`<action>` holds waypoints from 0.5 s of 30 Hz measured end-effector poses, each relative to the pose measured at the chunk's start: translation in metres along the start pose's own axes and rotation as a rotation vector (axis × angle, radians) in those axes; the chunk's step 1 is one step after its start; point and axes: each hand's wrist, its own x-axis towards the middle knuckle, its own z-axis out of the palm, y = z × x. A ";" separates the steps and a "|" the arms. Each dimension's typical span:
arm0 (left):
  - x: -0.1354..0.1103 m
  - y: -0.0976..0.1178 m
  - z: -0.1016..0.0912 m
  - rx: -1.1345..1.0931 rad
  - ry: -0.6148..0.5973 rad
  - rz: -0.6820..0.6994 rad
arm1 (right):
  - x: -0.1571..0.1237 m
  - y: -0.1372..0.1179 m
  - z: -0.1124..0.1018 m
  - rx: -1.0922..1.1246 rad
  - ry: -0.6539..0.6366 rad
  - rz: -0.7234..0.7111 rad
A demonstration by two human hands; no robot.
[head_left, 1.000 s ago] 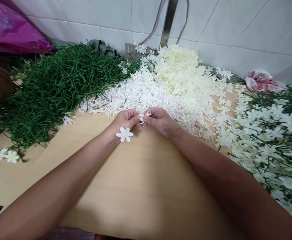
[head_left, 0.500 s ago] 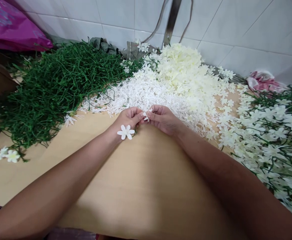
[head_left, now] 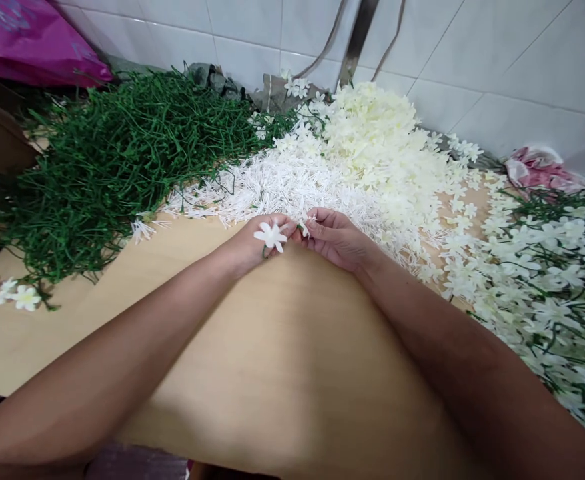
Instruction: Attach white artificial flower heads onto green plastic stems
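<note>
My left hand (head_left: 255, 248) is closed on a green plastic flower stem, only short bits of which show. A white artificial flower (head_left: 271, 236) on this stem stands over the back of that hand. My right hand (head_left: 339, 240) pinches a small white flower (head_left: 305, 229) between thumb and finger. Both sets of fingertips meet at this small flower, and the stem's end appears to reach it. Just beyond the hands lies a heap of thin white stamen-like pieces (head_left: 292, 179).
Green stems (head_left: 137, 147) are heaped at left, with loose cream blossoms (head_left: 382, 133) behind. Stemmed white flowers (head_left: 547, 293) cover the right side. Brown board (head_left: 252, 360) lies under my arms. A pink bag (head_left: 37, 50) and tiled wall (head_left: 252, 33) stand at the back.
The stemmed flower has swung from beside my left wrist up over the back of that hand. The small flower at my fingertips has turned, and green now shows beside it. The view has shifted slightly.
</note>
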 end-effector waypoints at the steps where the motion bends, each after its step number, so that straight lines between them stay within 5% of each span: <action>1: -0.001 0.001 0.001 0.001 0.005 -0.002 | 0.000 0.000 0.000 -0.006 -0.009 0.002; 15: -0.001 0.002 0.002 -0.027 -0.087 0.041 | -0.001 -0.001 -0.001 -0.050 -0.069 0.053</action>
